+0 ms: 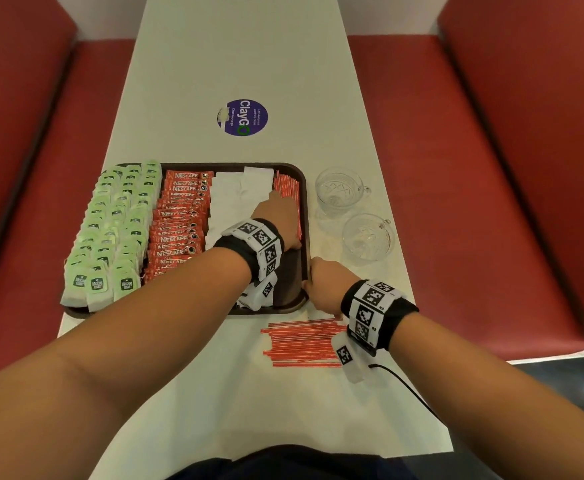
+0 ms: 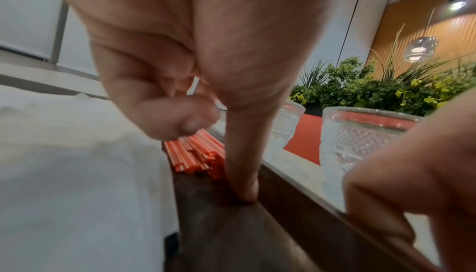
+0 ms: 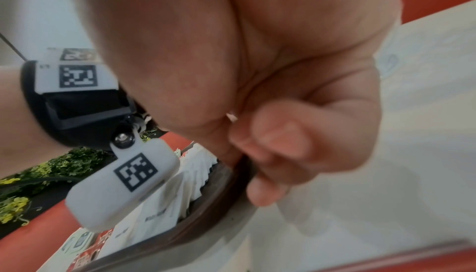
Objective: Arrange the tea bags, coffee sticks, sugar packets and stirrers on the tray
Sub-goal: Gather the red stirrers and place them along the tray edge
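A brown tray point(image 1: 306, 206) holds green tea bags point(image 1: 114, 230) on the left, then red coffee sticks point(image 1: 179, 223), white sugar packets point(image 1: 235, 199) and red-and-white stirrers point(image 1: 289, 188) along its right wall. My left hand point(image 1: 280, 216) reaches across onto those stirrers point(image 2: 195, 154). Its fingers curl over them, and its thumb point(image 2: 242, 174) points down onto the tray floor at their near ends. My right hand point(image 1: 325, 282) grips the tray rim point(image 3: 206, 215) at the near right corner. More stirrers point(image 1: 304, 341) lie loose on the table in front of the tray.
Two cut-glass cups point(image 1: 339, 192) point(image 1: 368, 240) stand just right of the tray, close to my right hand. A round purple sticker point(image 1: 242, 117) is on the white table beyond it. Red benches point(image 1: 474, 185) flank the table. A black cable point(image 1: 405, 386) trails from my right wrist.
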`<move>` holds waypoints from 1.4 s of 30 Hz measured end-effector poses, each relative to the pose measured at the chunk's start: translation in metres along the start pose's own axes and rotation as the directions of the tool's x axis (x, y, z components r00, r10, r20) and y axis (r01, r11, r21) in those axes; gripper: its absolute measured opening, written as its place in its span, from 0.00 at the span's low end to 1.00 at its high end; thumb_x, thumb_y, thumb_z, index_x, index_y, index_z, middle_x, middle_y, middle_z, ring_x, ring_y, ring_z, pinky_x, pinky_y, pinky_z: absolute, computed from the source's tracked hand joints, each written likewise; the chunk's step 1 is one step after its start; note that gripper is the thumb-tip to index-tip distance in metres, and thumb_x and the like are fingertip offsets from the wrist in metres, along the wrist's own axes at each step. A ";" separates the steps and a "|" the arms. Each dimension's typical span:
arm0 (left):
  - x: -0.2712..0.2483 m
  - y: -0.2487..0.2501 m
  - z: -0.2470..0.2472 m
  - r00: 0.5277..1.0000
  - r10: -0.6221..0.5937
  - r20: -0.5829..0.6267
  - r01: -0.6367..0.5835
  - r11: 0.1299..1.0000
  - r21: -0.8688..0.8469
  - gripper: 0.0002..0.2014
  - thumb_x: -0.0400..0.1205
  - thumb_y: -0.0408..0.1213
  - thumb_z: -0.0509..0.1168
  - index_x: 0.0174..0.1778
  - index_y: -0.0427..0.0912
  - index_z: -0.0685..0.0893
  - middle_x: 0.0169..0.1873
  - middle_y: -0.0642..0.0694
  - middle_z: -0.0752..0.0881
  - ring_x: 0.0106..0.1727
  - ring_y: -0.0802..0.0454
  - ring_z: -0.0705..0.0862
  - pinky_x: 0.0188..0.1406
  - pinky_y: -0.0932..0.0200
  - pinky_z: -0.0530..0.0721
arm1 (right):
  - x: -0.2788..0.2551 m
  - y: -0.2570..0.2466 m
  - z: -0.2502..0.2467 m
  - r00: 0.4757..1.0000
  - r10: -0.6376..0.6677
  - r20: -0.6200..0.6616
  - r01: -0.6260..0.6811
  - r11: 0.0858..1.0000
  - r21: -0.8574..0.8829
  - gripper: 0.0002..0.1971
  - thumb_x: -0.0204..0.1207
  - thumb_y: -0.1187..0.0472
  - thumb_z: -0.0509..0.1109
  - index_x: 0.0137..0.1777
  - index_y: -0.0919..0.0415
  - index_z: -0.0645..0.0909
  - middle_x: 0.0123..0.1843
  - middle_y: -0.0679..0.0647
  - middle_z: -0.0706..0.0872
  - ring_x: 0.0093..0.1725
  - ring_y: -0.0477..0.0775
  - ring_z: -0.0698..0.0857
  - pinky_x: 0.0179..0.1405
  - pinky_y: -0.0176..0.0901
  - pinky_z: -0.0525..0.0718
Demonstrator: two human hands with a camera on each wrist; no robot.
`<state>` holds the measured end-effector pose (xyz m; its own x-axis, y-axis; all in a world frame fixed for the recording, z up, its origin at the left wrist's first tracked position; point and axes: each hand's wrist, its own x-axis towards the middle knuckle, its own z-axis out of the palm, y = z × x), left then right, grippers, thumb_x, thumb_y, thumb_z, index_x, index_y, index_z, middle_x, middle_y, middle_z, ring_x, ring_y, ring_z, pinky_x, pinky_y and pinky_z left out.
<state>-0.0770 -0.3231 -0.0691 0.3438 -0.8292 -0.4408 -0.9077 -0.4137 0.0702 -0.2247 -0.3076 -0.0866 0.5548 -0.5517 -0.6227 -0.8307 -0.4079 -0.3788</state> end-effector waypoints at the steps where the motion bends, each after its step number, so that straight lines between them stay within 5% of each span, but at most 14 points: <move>1: 0.002 0.000 0.001 1.000 -0.011 -0.008 0.011 1.000 -0.015 0.40 0.72 0.51 0.80 0.74 0.37 0.71 0.70 0.36 0.72 0.65 0.38 0.81 0.63 0.49 0.83 | 0.000 0.000 0.000 1.000 -0.002 0.000 0.002 1.000 -0.004 0.13 0.87 0.56 0.61 0.65 0.65 0.73 0.58 0.63 0.85 0.48 0.60 0.83 0.44 0.46 0.78; 10: -0.007 -0.003 -0.007 0.998 0.004 -0.057 -0.006 0.999 -0.052 0.37 0.74 0.52 0.78 0.73 0.39 0.72 0.69 0.38 0.73 0.63 0.38 0.82 0.60 0.49 0.82 | -0.013 0.002 -0.009 0.999 -0.021 -0.032 0.018 0.997 -0.071 0.16 0.87 0.52 0.60 0.63 0.66 0.77 0.59 0.64 0.85 0.52 0.62 0.83 0.47 0.47 0.77; 15: -0.064 -0.005 -0.006 0.957 0.235 -0.170 -0.256 0.960 -0.116 0.23 0.83 0.51 0.67 0.70 0.44 0.78 0.65 0.44 0.79 0.60 0.45 0.82 0.61 0.50 0.82 | -0.036 0.016 -0.014 0.994 -0.099 -0.043 0.088 0.974 -0.208 0.25 0.82 0.45 0.67 0.71 0.61 0.75 0.63 0.61 0.84 0.60 0.62 0.84 0.58 0.51 0.82; 19: -0.110 -0.006 0.021 0.912 0.410 -0.017 -0.410 0.912 -0.010 0.14 0.83 0.52 0.65 0.57 0.46 0.84 0.50 0.48 0.85 0.51 0.49 0.83 0.50 0.55 0.81 | -0.050 0.030 -0.004 0.985 -0.170 0.011 0.163 0.918 -0.361 0.38 0.68 0.38 0.78 0.75 0.54 0.74 0.67 0.56 0.78 0.65 0.59 0.77 0.63 0.54 0.82; 22: -0.133 -0.005 0.045 0.880 0.467 0.085 -0.471 0.881 0.037 0.16 0.82 0.53 0.66 0.58 0.46 0.82 0.52 0.48 0.83 0.54 0.46 0.83 0.50 0.55 0.78 | -0.058 0.034 0.011 0.979 -0.202 0.020 0.190 0.881 -0.433 0.42 0.61 0.38 0.82 0.74 0.51 0.74 0.66 0.53 0.77 0.63 0.57 0.76 0.60 0.53 0.82; 30: -0.157 -0.001 0.092 0.879 0.471 0.075 -0.476 0.862 0.175 0.36 0.77 0.60 0.70 0.74 0.40 0.72 0.65 0.43 0.78 0.66 0.44 0.75 0.67 0.48 0.78 | -0.074 0.041 0.033 0.967 -0.253 -0.016 0.219 0.863 -0.455 0.31 0.63 0.47 0.85 0.64 0.54 0.78 0.59 0.52 0.79 0.59 0.56 0.77 0.59 0.51 0.81; 37: -0.152 0.010 0.099 0.869 0.489 0.078 -0.495 0.851 0.174 0.18 0.87 0.48 0.61 0.64 0.38 0.80 0.58 0.39 0.81 0.60 0.41 0.80 0.58 0.49 0.77 | -0.075 0.041 0.036 0.969 -0.243 -0.046 0.204 0.891 -0.405 0.11 0.76 0.54 0.76 0.54 0.57 0.86 0.52 0.55 0.88 0.51 0.58 0.85 0.46 0.45 0.77; 42: -0.149 0.016 0.100 0.887 0.446 0.120 -0.461 0.865 0.195 0.15 0.88 0.41 0.57 0.62 0.34 0.80 0.57 0.35 0.83 0.56 0.36 0.83 0.53 0.47 0.79 | -0.076 0.038 0.043 0.977 -0.207 -0.045 0.172 0.900 -0.400 0.12 0.83 0.52 0.67 0.51 0.60 0.85 0.49 0.60 0.87 0.42 0.58 0.78 0.42 0.45 0.73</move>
<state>-0.1664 -0.1687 -0.0924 -0.1285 -0.8747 -0.4672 -0.9912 0.0979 0.0893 -0.3006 -0.2494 -0.0832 0.7162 -0.4873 -0.4996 -0.6343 -0.7531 -0.1746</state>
